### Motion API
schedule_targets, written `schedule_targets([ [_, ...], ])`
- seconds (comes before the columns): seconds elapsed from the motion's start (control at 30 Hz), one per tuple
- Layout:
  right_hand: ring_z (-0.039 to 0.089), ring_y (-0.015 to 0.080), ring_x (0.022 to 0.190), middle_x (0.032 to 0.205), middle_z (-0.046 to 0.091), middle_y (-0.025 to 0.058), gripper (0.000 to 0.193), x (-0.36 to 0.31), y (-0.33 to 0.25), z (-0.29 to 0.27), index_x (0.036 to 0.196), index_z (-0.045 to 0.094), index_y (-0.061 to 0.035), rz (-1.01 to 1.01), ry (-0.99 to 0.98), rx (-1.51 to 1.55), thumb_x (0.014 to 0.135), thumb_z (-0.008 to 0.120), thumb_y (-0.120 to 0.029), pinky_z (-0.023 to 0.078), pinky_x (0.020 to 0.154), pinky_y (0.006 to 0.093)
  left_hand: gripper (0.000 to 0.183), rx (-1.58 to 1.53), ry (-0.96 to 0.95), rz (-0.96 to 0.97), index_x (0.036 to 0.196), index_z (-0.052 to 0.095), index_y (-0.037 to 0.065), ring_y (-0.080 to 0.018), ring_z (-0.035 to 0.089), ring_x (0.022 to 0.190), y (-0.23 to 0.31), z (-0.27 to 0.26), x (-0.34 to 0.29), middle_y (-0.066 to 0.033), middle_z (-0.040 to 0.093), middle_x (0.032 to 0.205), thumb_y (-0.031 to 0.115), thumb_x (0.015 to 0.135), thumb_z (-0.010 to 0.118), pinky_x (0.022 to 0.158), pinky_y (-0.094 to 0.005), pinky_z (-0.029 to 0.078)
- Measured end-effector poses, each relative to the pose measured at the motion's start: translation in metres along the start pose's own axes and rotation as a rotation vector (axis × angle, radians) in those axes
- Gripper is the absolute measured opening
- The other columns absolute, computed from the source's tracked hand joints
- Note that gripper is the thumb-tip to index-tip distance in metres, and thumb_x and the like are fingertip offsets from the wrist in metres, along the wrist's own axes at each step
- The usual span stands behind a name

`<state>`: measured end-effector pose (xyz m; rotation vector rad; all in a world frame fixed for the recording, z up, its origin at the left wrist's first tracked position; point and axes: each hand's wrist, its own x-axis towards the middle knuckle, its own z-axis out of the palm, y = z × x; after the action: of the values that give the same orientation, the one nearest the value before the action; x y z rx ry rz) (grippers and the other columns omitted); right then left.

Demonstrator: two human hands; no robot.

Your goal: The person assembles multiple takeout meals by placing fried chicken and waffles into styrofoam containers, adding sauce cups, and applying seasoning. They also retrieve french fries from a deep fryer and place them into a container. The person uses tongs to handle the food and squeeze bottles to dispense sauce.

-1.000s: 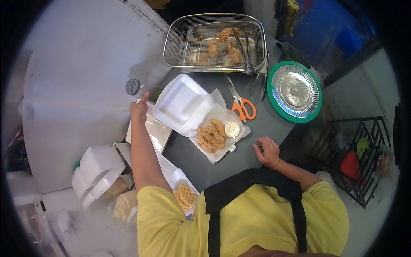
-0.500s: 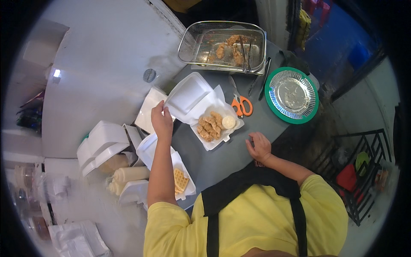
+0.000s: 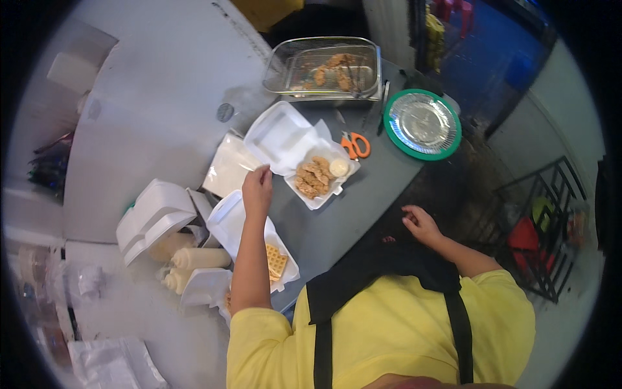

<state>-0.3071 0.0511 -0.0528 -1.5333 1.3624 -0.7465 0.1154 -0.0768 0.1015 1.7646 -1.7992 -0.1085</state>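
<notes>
My left hand (image 3: 258, 188) hovers beside a white foam takeout box (image 3: 278, 137), its fingers bent together with nothing seen in them. The box's lid is folded back; breaded fried chicken pieces (image 3: 313, 177) and a small cup of pale sauce (image 3: 338, 168) sit in its paper-lined base. My right hand (image 3: 421, 223) is held off the table's near right edge, fingers loosely bent and thumb apart, holding nothing. Under my left forearm, and partly hidden by it, lies a second foam box (image 3: 226, 219) with a waffle (image 3: 276, 262).
A wire mesh basket (image 3: 275, 68) with fried pieces and tongs stands at the back. Orange-handled scissors (image 3: 356, 145) and a green-rimmed foil plate (image 3: 422, 124) lie to the right. White napkins (image 3: 230, 165), sauce bottles (image 3: 201, 258) and stacked foam boxes (image 3: 155, 214) are left; a black rack (image 3: 551, 227) stands right.
My left hand has come away from the open lid and moved nearer me. My right hand has shifted right, away from the table. The view has shifted a little.
</notes>
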Motion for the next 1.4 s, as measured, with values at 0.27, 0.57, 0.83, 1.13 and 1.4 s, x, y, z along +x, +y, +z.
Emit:
schedule_targets([
  [0.27,0.057,0.0279,0.108,0.121,0.055,0.0166,0.057,-0.201,0.158,-0.034,0.134,0.046,-0.0026,1.001,-0.238,-0.354,0.091,0.06,-0.037,0.044,0.094,0.0358,0.024,-0.414,-0.213,-0.194,0.106,0.067,0.002,-0.0284,0.064,0.081,0.021,0.04,-0.14,-0.0168,0.065,0.089,0.018,0.089,0.063,0.072,-0.034,0.051],
  [0.57,0.054,0.0322,0.113,0.127,0.052,0.0208,0.065,-0.179,0.178,-0.079,0.135,0.044,-0.001,1.103,0.069,-0.07,0.089,0.061,-0.044,0.041,0.098,0.0395,0.024,-0.376,-0.353,0.112,0.107,0.066,0.003,-0.029,0.063,0.079,0.094,0.078,-0.071,-0.015,0.065,0.091,0.015,0.086,0.065,0.072,-0.0361,0.05],
  [0.83,0.051,0.0361,0.118,0.132,0.048,0.0247,0.073,-0.047,0.236,-0.184,0.136,0.042,0.0005,0.952,0.172,0.058,0.086,0.062,-0.049,0.038,0.102,0.0428,0.02,-0.219,0.099,0.18,0.1,0.065,0.002,-0.0312,0.064,0.082,0.217,0.161,0.12,-0.0158,0.064,0.086,0.016,0.087,0.062,0.073,-0.0403,0.05],
  [1.13,0.052,0.033,0.114,0.13,0.045,0.021,0.056,0.119,0.133,-0.304,0.136,0.043,-0.0057,0.317,0.374,-0.04,0.089,0.063,-0.03,0.042,0.099,0.0408,0.023,0.477,-0.242,-0.273,0.099,0.064,0.001,-0.0362,0.063,0.101,0.207,0.236,0.217,-0.0188,0.063,0.104,0.016,0.082,0.063,0.081,-0.0449,0.053],
  [1.4,0.054,0.0255,0.108,0.126,0.045,0.0139,0.047,0.178,0.084,-0.306,0.129,0.049,-0.007,0.105,0.344,0.089,0.087,0.065,-0.017,0.047,0.091,0.039,0.023,0.59,-0.256,-0.346,0.096,0.067,0.002,-0.0351,0.064,0.099,0.194,0.132,0.212,-0.0181,0.063,0.106,0.017,0.08,0.064,0.081,-0.0448,0.052],
])
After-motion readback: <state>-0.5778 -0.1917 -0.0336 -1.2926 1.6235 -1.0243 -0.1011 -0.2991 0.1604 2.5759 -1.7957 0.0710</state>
